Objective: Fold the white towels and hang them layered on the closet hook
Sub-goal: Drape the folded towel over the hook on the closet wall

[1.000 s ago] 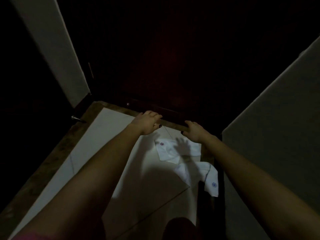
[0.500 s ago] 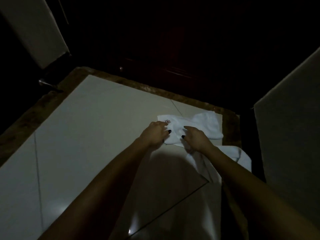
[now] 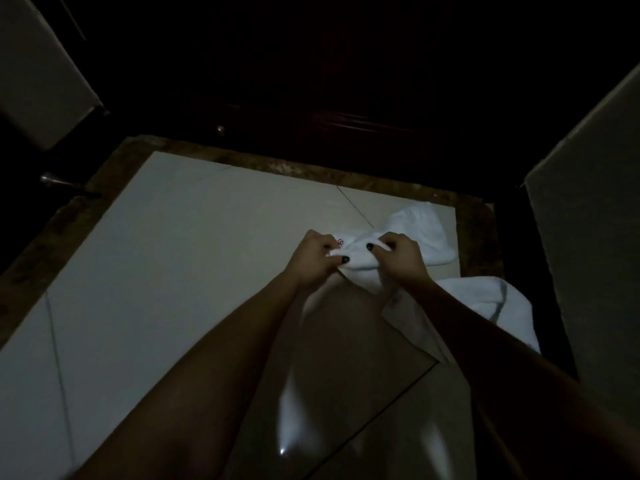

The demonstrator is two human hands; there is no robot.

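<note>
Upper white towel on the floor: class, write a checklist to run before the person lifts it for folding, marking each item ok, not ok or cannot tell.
1. The left hand pinches the upper towel: ok.
2. The right hand grips the same towel: ok.
3. Towel lies flat for folding: not ok, it is bunched.
4. Upper towel free of the second towel: cannot tell, the right forearm hides where they meet.
5. Closet hook located: cannot tell, too dark ahead.
</note>
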